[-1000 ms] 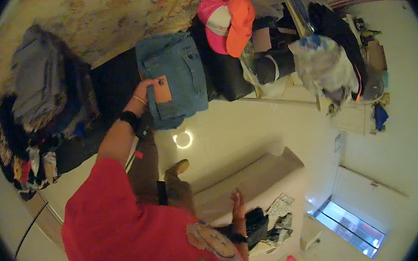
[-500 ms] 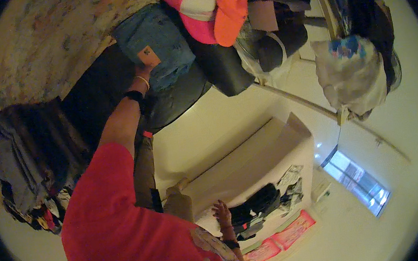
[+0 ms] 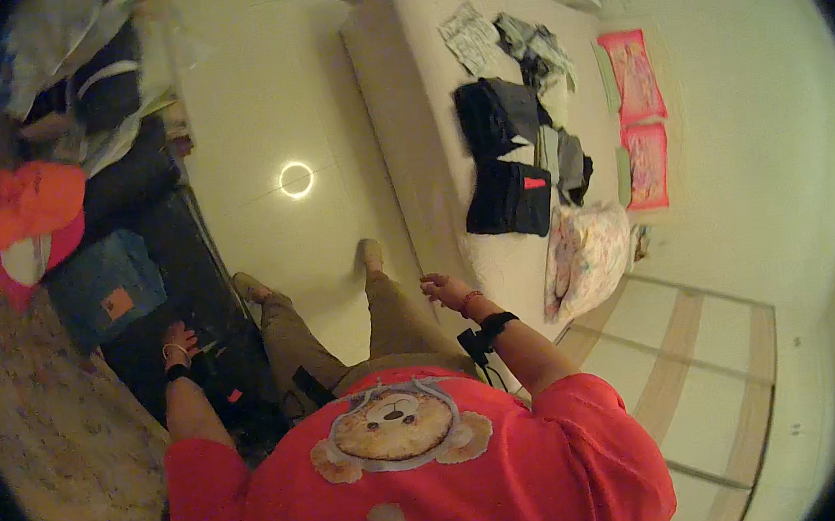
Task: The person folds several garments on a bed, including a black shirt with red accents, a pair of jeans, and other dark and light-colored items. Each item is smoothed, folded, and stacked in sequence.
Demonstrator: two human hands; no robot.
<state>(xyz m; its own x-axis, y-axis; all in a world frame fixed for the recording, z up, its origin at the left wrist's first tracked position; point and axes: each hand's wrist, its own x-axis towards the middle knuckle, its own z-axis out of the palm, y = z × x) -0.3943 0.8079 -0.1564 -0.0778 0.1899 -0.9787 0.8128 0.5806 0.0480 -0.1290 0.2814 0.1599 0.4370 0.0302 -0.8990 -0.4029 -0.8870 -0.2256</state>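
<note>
Folded jeans [image 3: 122, 274] lie at nine o'clock, long axis roughly eight to two; the left hand [image 3: 179, 341], released, points toward twelve beside them; the right hand [image 3: 448, 291], empty, toward ten

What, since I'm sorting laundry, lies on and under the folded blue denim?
A small orange tag shows on the folded denim. A black surface shows alongside; anything directly beneath the denim is covered.

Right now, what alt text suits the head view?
A person's left hand is near folded denim on a dark surface; their right hand is near a bed with dark clothes. They wear a red bear-print shirt.
</note>
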